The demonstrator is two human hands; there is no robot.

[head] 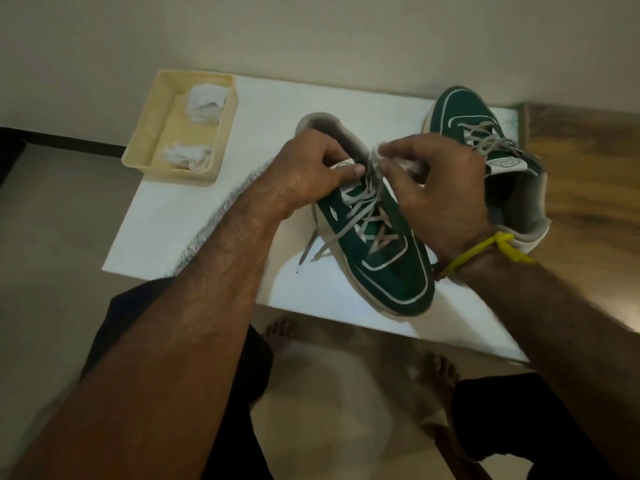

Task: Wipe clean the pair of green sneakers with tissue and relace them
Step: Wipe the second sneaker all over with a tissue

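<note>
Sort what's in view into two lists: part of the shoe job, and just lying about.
Job: near sneaker, its lace, far sneaker, used tissues, left hand, right hand.
Lying about: basket, white table, yellow wristband.

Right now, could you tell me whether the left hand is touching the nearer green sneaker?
Touching. The head view shows the left hand gripping the tongue of the nearer green sneaker, with its thumb pressed on the tongue label.
</note>
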